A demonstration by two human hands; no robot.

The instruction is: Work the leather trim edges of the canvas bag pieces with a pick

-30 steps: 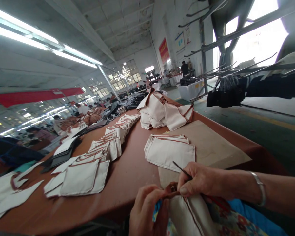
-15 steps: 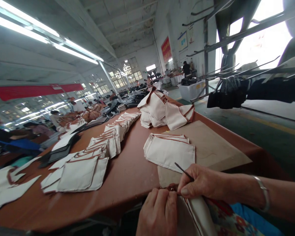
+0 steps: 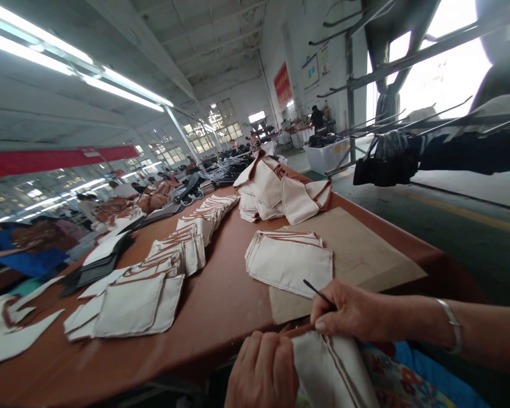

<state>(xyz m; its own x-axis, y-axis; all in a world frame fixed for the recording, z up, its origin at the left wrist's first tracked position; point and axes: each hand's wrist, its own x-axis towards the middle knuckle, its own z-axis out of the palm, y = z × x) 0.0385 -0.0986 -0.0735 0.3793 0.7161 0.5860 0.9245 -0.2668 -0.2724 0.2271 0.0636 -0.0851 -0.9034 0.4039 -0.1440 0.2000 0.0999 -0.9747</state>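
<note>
A cream fabric piece with brown edging point(image 3: 329, 368) hangs over my lap, below the table's near edge. My left hand point(image 3: 263, 371) is closed around its upper left side, knuckles up. My right hand point(image 3: 351, 311), wearing a silver bracelet point(image 3: 453, 326), is closed on a thin dark stick-like tool point(image 3: 317, 292) that points up and left. Its thumb presses on the brown top edge of the same piece. The tool's lower end is hidden in the fingers. Just beyond the hands, a small stack of cream pieces point(image 3: 289, 262) lies on brown card point(image 3: 365, 249).
Long overlapping rows of cream pieces point(image 3: 130, 303) run along the brown table point(image 3: 221, 294). A heaped pile point(image 3: 266, 187) sits at the far right side. Dark panels point(image 3: 97, 266) lie at left. A metal rack with black bags point(image 3: 386, 164) stands right, and people work farther back.
My left hand has shifted slightly left and down, showing more of the fabric piece's top edge. My right hand keeps its grip on the tool. The view has turned slightly.
</note>
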